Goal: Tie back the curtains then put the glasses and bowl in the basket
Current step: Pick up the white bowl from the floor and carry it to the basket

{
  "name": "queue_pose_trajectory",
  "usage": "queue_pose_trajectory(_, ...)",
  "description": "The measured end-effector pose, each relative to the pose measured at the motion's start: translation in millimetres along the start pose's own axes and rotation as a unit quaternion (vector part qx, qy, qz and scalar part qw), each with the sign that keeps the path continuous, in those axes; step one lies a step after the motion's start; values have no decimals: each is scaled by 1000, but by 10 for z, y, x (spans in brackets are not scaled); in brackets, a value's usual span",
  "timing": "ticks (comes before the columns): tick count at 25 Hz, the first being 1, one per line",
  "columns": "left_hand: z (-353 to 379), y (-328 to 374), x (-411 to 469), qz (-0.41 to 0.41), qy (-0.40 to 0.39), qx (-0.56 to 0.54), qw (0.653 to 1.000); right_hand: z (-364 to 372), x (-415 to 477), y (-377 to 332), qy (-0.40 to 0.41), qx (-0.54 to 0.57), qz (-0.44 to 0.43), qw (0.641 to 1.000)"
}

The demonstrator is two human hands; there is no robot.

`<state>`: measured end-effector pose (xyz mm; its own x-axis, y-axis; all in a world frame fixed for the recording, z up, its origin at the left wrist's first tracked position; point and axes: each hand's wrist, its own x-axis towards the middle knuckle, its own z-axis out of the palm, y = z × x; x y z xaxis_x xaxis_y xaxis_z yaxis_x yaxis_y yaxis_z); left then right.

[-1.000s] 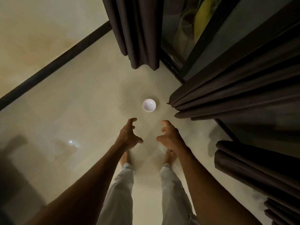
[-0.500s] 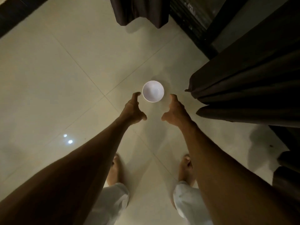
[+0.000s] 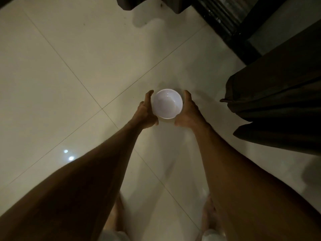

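white bowl (image 3: 167, 103) is mouth-up over the tiled floor (image 3: 73, 87), held between both hands. bowl is empty, plain white inside, faint ring at the bottom of the well. left hand (image 3: 145, 111) clasps the left wall, one finger running up along the rim, thumb tucked under the near edge. right hand (image 3: 189, 110) mirrors it on the right wall, finger up the side, thumb at the near edge. so both hands are gripping the bowl, one per side. can't tell whether the base is touching the floor or just off it. dark curtain (image 3: 278, 108) hangs in folds just right of the right hand, not touching it. second curtain hem (image 3: 149, 4) at top centre, well apart from the bowl. dark door track (image 3: 224, 21) runs along top right. two light reflections (image 3: 68, 154) on the tiles left of the left forearm. bare feet (image 3: 209, 214) and white trouser cuffs (image 3: 212, 235) at the bottom edge, blurred
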<state>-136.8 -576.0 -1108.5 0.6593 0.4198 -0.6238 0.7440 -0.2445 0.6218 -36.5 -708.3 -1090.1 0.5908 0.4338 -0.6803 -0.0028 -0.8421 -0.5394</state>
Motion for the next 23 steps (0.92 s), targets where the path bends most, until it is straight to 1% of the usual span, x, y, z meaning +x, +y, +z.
queue_pose_trajectory(3,69,-32,53,14,-23,-22,999,111,68,39,2,42,16,999)
queue_pose_trajectory(6,108,7,27,11,-34,-104,994,168,80,0,-6,37,5,999)
queue_pose_trajectory(8,58,106,-106,-5,-28,-88,996,147,-21,-57,1,33,2,999)
queue_pose_trajectory(9,34,116,-132,13,-24,-85,996,144,-46,-84,9,36,4,999)
queue_pose_trajectory(10,-9,159,-223,33,-28,-103,994,121,-133,-118,15,37,8,999)
queue_pose_trajectory(11,-92,243,-389,47,-32,-121,991,68,-288,-181,21,36,8,999)
queue_pose_trajectory(14,-416,598,-1010,20,-47,-187,981,-144,-873,-495,26,60,24,998)
queue_pose_trajectory(17,-905,1131,-1792,23,-38,-221,974,-539,-1693,-1108,-1,45,19,999)
queue_pose_trajectory(19,-1281,1593,-2373,25,-13,-203,979,-973,-2295,-1561,-16,29,-4,999)
queue_pose_trajectory(21,-1690,2197,-2962,57,-16,-169,984,-1500,-2965,-2011,-23,53,-12,998)
queue_pose_trajectory(23,-1999,2631,-3453,83,10,-159,984,-1916,-3530,-2344,-37,64,-26,997)
